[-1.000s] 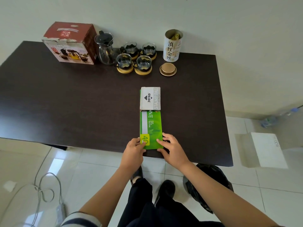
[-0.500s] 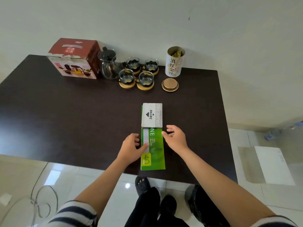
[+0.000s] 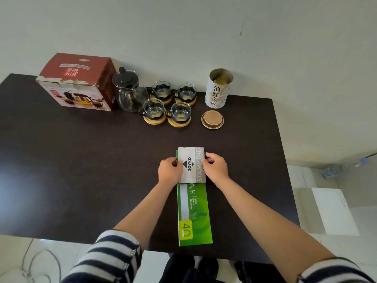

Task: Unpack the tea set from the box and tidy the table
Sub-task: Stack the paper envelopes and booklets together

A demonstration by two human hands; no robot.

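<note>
Hands moved up; stamp pad box [image 3: 191,164] between fingers [image 3: 208,158].

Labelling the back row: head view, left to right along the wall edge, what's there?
Red box → glass teapot → four glass cups on coasters → tea tin, with its lid just in front.

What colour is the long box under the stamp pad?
Green box, with a yellow-green corner patch; head view.
</note>
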